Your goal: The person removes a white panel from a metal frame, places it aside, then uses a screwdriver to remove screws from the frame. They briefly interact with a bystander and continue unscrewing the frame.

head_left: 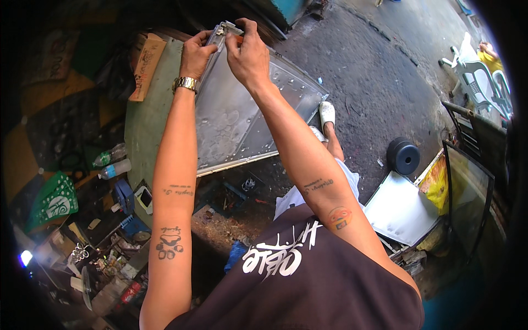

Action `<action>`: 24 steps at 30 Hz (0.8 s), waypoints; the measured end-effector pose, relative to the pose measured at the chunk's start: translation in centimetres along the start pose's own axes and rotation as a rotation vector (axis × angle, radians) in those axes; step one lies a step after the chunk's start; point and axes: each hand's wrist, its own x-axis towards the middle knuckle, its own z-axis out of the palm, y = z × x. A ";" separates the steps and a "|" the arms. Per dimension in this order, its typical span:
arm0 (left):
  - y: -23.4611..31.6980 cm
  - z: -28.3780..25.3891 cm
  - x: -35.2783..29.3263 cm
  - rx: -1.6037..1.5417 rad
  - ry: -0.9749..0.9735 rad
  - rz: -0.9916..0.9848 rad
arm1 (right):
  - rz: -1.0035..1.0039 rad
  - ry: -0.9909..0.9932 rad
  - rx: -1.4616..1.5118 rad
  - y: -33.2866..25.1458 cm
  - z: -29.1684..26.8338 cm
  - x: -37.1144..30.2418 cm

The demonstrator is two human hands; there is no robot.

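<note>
Both arms extended; left hand (196, 53) and right hand (247, 51) pinch-grip the far corner of large grey sheet-metal panel (236, 118), over green tabletop (144, 124), beside grey concrete floor (374, 77).

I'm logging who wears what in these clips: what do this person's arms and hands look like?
Both forearms are bare, no gloves. The left hand has a gold metal wristwatch. Both forearms carry dark tattoos; the right, behind the right hand, adds a round coloured one.
</note>
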 end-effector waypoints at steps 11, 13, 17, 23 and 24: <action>-0.1 -0.3 0.1 0.039 -0.036 -0.057 | 0.036 -0.068 0.005 0.2 -0.1 0.1; 0.0 -0.3 0.1 0.052 -0.035 -0.058 | -0.091 0.029 0.040 0.1 -0.1 0.1; 0.0 -0.4 0.2 0.036 -0.039 -0.062 | 0.023 -0.039 0.032 -0.1 -0.1 0.3; 0.0 -0.4 0.2 0.033 -0.038 -0.058 | 0.033 -0.078 0.002 0.0 -0.4 0.3; 0.0 -0.4 0.2 0.035 -0.041 -0.060 | 0.000 -0.059 -0.005 0.0 -0.4 0.3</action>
